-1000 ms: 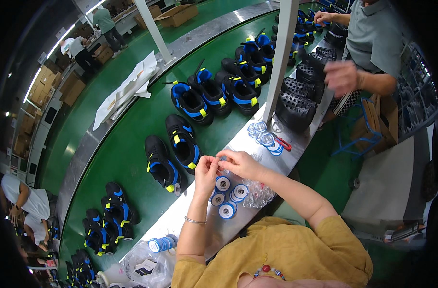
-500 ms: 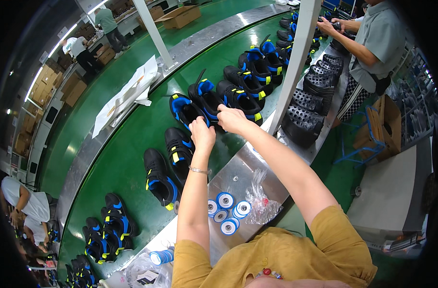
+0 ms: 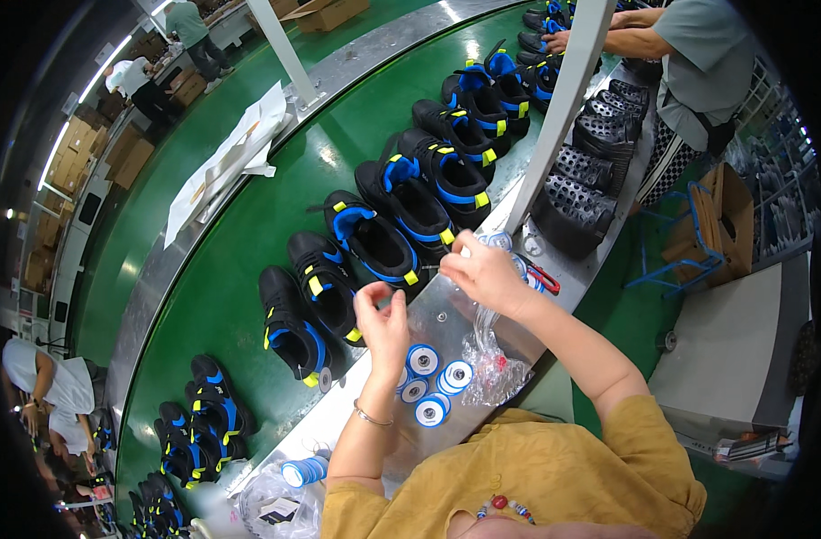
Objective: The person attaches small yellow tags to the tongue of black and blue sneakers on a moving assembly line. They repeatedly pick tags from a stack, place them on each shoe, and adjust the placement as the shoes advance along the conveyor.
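Note:
Black shoes with blue linings and yellow-green tabs line the green conveyor. My left hand [image 3: 383,322] is by the heel of one black shoe [image 3: 374,242], its fingers curled and the thumb apart, with nothing visible in it. To its right, my right hand [image 3: 485,275] has thumb and fingertips pinched together near the heel of another black shoe [image 3: 416,203]; anything in the pinch is too small to make out. A round tag [image 3: 325,380] hangs at the heel of a shoe [image 3: 289,319] farther left. Blue-rimmed round tags [image 3: 423,359] lie in stacks below my hands.
A metal ledge [image 3: 442,316] borders the conveyor, holding a crumpled plastic bag [image 3: 493,370] and a red-handled tool [image 3: 543,278]. A white post [image 3: 563,117] rises at right, beside black perforated soles [image 3: 576,202]. A co-worker [image 3: 698,67] reaches toward shoes at far right.
Both hands have come back from the shoe openings toward the near edge and moved apart. The shoes near them have shifted nearer. The co-worker's hands have moved to the shoes on the conveyor.

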`<state>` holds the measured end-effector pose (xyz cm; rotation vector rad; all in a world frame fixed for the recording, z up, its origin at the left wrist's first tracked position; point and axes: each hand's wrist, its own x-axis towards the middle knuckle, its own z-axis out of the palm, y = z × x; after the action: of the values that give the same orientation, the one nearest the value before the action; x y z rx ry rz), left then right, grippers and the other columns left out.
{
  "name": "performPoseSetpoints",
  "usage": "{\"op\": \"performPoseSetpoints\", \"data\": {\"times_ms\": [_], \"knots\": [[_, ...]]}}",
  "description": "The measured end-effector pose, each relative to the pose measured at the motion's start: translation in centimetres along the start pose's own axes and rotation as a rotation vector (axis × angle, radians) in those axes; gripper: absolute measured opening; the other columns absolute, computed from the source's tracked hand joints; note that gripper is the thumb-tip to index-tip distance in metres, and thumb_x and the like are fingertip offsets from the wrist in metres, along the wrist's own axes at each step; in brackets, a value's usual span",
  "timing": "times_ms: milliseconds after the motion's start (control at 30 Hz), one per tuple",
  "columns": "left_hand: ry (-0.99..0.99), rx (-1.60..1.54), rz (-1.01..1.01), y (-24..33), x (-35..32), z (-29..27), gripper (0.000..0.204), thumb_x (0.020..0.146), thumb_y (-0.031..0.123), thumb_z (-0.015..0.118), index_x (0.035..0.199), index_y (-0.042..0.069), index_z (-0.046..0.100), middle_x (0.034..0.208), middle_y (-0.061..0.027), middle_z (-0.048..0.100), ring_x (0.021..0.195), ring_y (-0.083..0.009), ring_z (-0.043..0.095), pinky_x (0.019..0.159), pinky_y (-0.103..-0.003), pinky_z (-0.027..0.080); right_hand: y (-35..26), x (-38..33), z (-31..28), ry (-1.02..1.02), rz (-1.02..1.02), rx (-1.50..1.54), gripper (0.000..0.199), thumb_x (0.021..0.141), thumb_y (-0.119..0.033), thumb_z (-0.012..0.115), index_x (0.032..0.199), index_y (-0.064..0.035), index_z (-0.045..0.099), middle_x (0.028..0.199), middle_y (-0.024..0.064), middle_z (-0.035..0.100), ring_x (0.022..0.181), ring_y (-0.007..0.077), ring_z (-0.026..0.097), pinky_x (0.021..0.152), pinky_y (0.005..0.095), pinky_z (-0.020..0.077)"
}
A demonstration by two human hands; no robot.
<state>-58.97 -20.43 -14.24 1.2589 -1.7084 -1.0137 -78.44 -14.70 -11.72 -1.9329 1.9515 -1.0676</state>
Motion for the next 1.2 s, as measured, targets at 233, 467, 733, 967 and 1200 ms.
{"op": "performPoseSetpoints", "data": {"times_ms": [233, 467, 733, 967, 1200], "knots": [[-0.165, -0.554, -0.412, -1.0, 1.3, 1.8, 0.013, 0.091, 0.005, 0.064, 0.100, -0.002, 0.059, 0.091, -0.0090, 0.065, 0.081, -0.0160, 0.067, 0.071, -0.024, 0.056, 2.2, -0.4, 3.1, -0.023, -0.015, -0.100, 0.010, 0.086, -0.022, 0.062, 0.085, -0.0132, 0.064, 0.074, 0.0080, 0.061, 0.071, 0.0301, 0.065, 0.058, 0.0423, 0.0504], [-0.154, -0.636, -0.471, -1.7, 1.6, 1.8, 0.009, 0.092, 0.006, 0.063, 0.096, -0.002, 0.062, 0.090, -0.0089, 0.067, 0.077, -0.0155, 0.067, 0.067, -0.025, 0.056, 1.8, 0.8, 2.8, -0.109, -0.105, -0.167, 0.008, 0.082, -0.019, 0.061, 0.087, -0.0134, 0.064, 0.077, 0.0088, 0.061, 0.075, 0.0292, 0.066, 0.061, 0.0422, 0.0507], [-0.137, -0.524, -0.468, -1.5, 1.6, 1.3, 0.009, 0.091, 0.007, 0.064, 0.094, -0.001, 0.063, 0.084, -0.0066, 0.067, 0.071, -0.0114, 0.064, 0.058, -0.021, 0.052, -0.6, 2.1, 2.4, -0.326, -0.006, -0.051, 0.017, 0.091, -0.018, 0.054, 0.101, -0.0069, 0.060, 0.091, 0.0142, 0.065, 0.086, 0.0336, 0.065, 0.071, 0.0438, 0.0516], [0.032, -0.181, 0.156, 2.5, 1.3, 0.2, 0.004, 0.096, 0.003, 0.055, 0.098, 0.000, 0.055, 0.101, -0.0097, 0.065, 0.077, -0.0074, 0.062, 0.057, -0.019, 0.049, -0.7, 2.1, 2.2, -0.109, 0.070, 0.462, 0.015, 0.093, -0.011, 0.050, 0.105, -0.0025, 0.056, 0.092, 0.0165, 0.066, 0.083, 0.0355, 0.064, 0.071, 0.0406, 0.0504], [-0.197, -0.218, -0.032, 1.6, 2.7, 1.7, 0.008, 0.096, 0.007, 0.056, 0.093, 0.001, 0.051, 0.080, -0.0061, 0.064, 0.065, -0.0086, 0.059, 0.056, -0.021, 0.047, -1.0, 3.7, 3.2, -0.090, 0.187, 0.783, 0.013, 0.095, -0.012, 0.053, 0.101, -0.0019, 0.058, 0.074, 0.0092, 0.064, 0.060, 0.0170, 0.061, 0.055, 0.0290, 0.0458]]}}
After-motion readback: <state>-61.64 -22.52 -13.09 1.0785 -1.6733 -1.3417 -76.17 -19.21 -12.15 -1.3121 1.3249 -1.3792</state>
